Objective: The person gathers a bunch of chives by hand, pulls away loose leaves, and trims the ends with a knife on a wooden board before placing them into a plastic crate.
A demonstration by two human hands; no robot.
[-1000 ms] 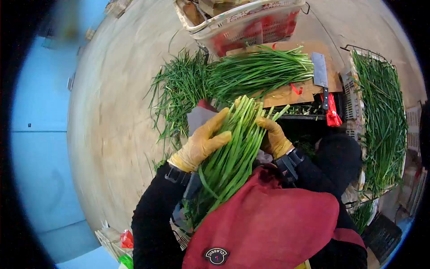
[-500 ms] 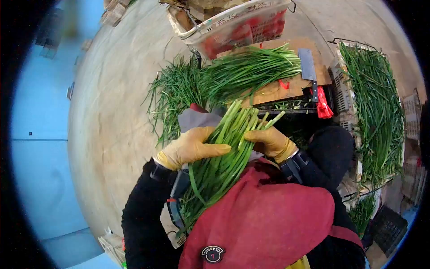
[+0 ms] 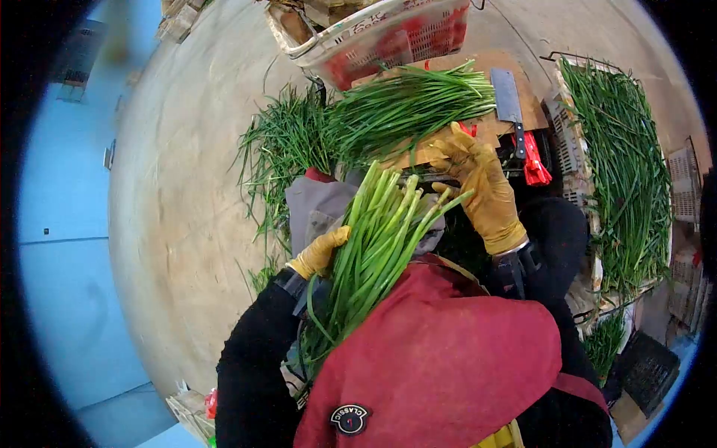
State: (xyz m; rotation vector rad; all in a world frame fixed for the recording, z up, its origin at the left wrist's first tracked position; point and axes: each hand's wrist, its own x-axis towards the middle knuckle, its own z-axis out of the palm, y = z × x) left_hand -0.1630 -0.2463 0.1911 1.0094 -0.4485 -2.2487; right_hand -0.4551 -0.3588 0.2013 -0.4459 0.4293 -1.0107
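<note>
My left hand, in a yellow glove, is closed round the left side of a bunch of green stalks whose pale cut ends point up and away from me. The stalks' leafy part lies against my red apron. To the right of the pale ends, my right hand, also gloved, is raised with its fingers apart and nothing held in it. Beyond it a larger pile of green stalks rests on a brown board, beside a cleaver.
A red-stained white crate stands behind the board. Red plastic strips hang at its right edge. Long greens fill a white basket at the right. Loose greens lie on the floor at the left.
My right hand has let go of the bunch and moved up and to the right, its fingers spreading. My left hand now shows lower against the stalks, with less of it in sight.
</note>
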